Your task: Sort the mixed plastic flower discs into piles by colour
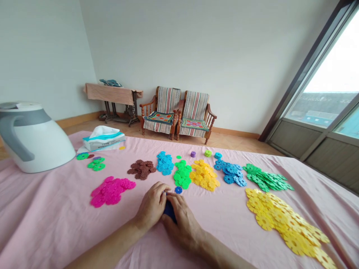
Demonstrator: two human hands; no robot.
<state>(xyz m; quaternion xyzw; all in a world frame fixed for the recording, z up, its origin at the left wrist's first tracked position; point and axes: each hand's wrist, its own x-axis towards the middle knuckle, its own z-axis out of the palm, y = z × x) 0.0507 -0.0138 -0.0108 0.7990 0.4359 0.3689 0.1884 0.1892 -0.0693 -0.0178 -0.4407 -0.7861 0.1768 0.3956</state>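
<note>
Both hands meet at the near middle of the cloth (224, 224), closed round the blue discs (169, 213). The left hand (151, 204) curls over their left side, and the right hand (185, 221) presses from the other; the fingers hide most of them, so I cannot tell how many there are.

A loose blue disc (178, 190) lies just past the right fingertips, at the near end of the green pile (182, 175). Next to that is the orange pile (204, 175); the sky-blue pile (165, 163) and brown pile (141, 169) lie beyond the left hand, the pink pile (112, 191) to its left. The blue pile (232, 172), dark green pile (267, 177) and long yellow pile (286, 220) fill the right side.

Purple (193, 154), lime (208, 153) and teal (218, 155) stacks stand behind. At far left the jug (39, 138) blocks part of the cloth from sight, with the tissue box (103, 141) near it. Two chairs (168, 101) stand by the wall (196, 45).
</note>
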